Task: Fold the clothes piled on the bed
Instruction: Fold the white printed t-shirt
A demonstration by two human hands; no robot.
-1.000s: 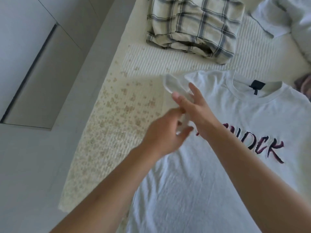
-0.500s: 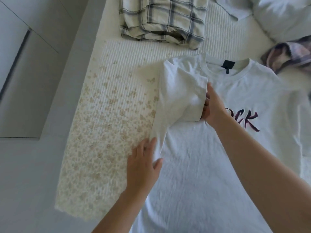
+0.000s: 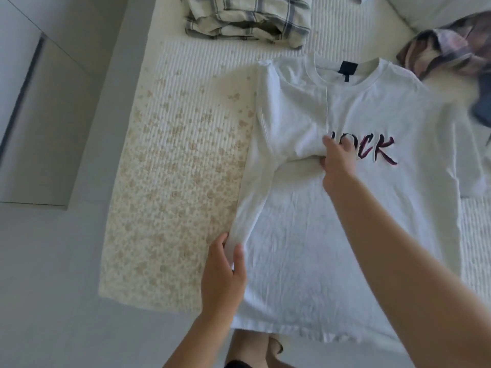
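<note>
Nearest me, my left hand [image 3: 223, 277] grips the folded left edge of the white T-shirt [image 3: 332, 235], thumb on top and fingers tucked under the cloth. The shirt lies front-up on the bed [image 3: 170, 181], its hem hanging at the near edge. Further in, my right hand [image 3: 337, 163] pinches the corner of the folded-in sleeve [image 3: 292, 115] and holds it down on the chest, just beside the dark lettering [image 3: 374, 152], covering its first letters. Beyond that I see the collar with its black tag [image 3: 346, 70]. At the far end a folded plaid shirt [image 3: 247, 17] sits apart from the T-shirt, and a crumpled plaid garment [image 3: 449, 46] lies at the far right, near the shoulder.
</note>
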